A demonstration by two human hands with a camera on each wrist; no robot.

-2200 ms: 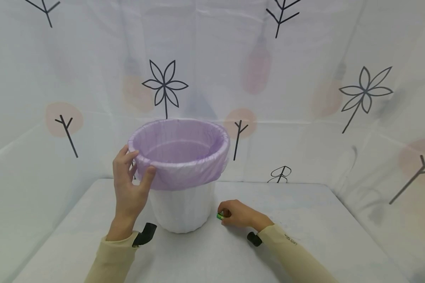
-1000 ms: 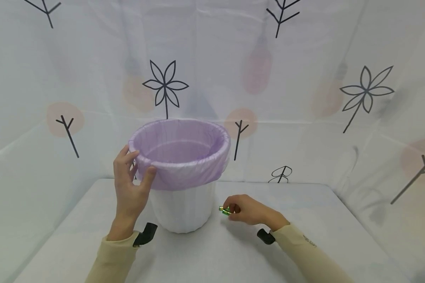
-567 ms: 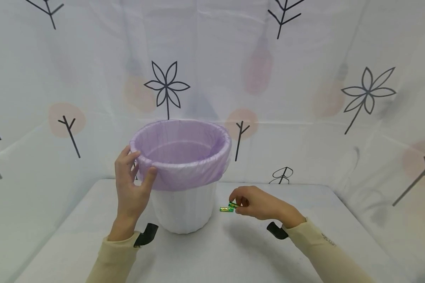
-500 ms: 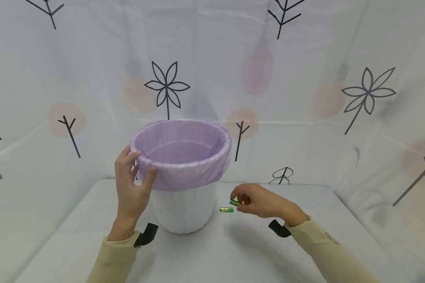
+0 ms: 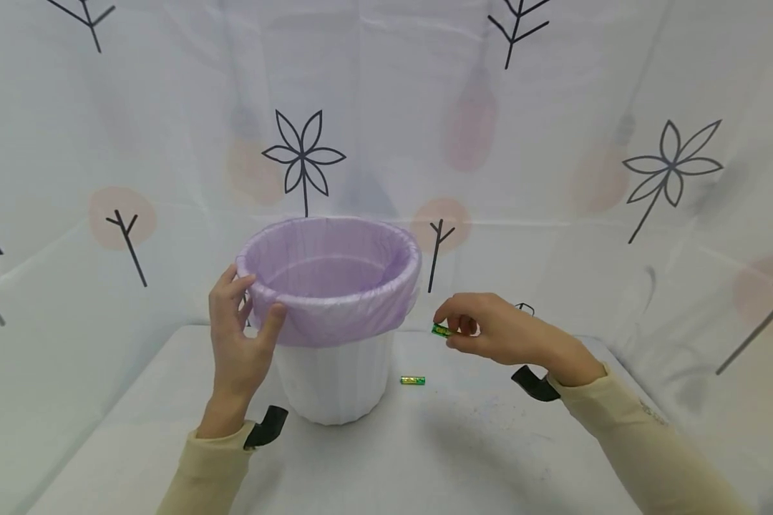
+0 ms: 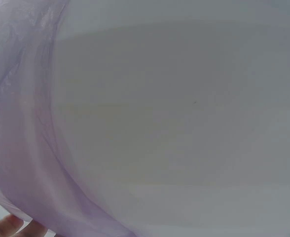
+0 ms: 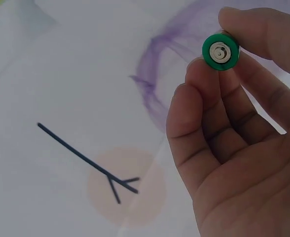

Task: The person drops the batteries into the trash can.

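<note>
A white bin [image 5: 335,379] stands on the table, its rim wrapped in a purple bin liner [image 5: 328,322]. My left hand [image 5: 238,343] grips the rim at its left side, thumb on the front of the liner and fingers round the edge. To the right of the bin, my right hand [image 5: 499,329] pinches a green battery [image 5: 441,330] between thumb and fingertips, raised above the table and lower than the rim. In the right wrist view the end of this battery [image 7: 220,52] faces the camera. A second green battery [image 5: 413,380] lies on the table close to the bin's base.
The white table [image 5: 361,472] reaches back to a pale cloth backdrop [image 5: 541,179] printed with black plants and pink blots. The left wrist view is mostly filled by the bin's white wall [image 6: 184,123], with the liner's fold [image 6: 31,138] at left.
My right hand has risen from the table and moved rightward with one battery, away from the pair beside the bin; the other battery stays on the table. The left hand keeps its hold on the rim.
</note>
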